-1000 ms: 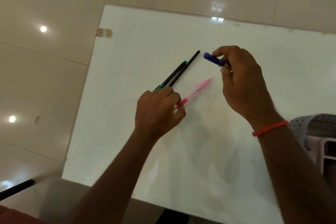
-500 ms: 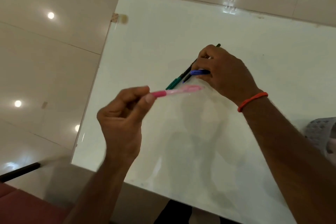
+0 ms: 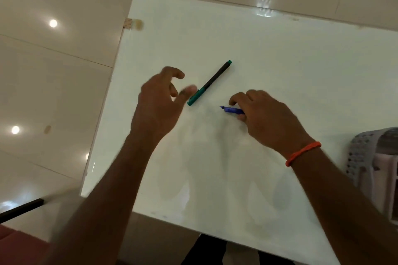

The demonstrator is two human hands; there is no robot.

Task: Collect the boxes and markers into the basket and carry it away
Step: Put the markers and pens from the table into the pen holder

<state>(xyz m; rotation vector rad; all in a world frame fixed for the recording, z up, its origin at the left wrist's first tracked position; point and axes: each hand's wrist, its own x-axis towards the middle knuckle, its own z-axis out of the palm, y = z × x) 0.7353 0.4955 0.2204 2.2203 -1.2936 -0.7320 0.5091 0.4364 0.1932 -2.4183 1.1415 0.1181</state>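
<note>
With the pink marker gone from the left hand [image 3: 159,103], whose fingers are now spreading beside the green-capped marker [image 3: 209,83] lying alone on the white table [image 3: 280,66], the right hand [image 3: 265,114] is gripping a blue marker [image 3: 231,110] nearer the person, suggesting collecting is continuing toward the basket [image 3: 361,157] far right of it.

1. The desk [image 3: 280,66] is seen as plain glossy white.
2. The marker [image 3: 208,83] lying on it is coloured black along the barrel, with a green cap and a green end tip.
3. A blue marker [image 3: 231,110] is shown with a darker blue tip.
4. An orange band [image 3: 302,153] is worn on the right wrist.
5. The basket [image 3: 361,157] is coloured pale grey, patterned with small dark holes.
6. The floor [image 3: 53,75] is tiled in glossy cream.
</note>
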